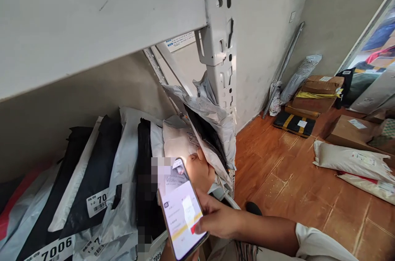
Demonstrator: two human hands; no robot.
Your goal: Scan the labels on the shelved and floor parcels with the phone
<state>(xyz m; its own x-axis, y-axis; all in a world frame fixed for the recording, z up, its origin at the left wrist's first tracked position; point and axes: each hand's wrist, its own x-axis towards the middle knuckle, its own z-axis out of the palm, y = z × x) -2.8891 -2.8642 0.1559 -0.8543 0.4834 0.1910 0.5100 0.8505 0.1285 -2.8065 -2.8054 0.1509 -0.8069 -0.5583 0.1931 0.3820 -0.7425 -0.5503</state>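
Note:
My right hand (217, 215) grips a smartphone (182, 211), its thumb over the lower part of the lit screen. The upper part of the screen shows a camera picture; below are pale panels, a yellow band and a red spot. Beyond the phone, my left hand (200, 169) is closed at the edge of a white parcel bag (212, 152) leaning right; the phone covers most of the left forearm. Bright light falls on a cream parcel (175, 135) with a printed label, just behind that hand. A black parcel (145, 162) stands left of the phone.
Several upright parcel bags (95, 178) with numbered labels fill the shelf at left. A white shelf panel (101, 18) hangs above, and a perforated post (220, 47) rises beside the parcels. On the wooden floor (271, 170) lie cartons (321, 92) and white sacks (352, 160).

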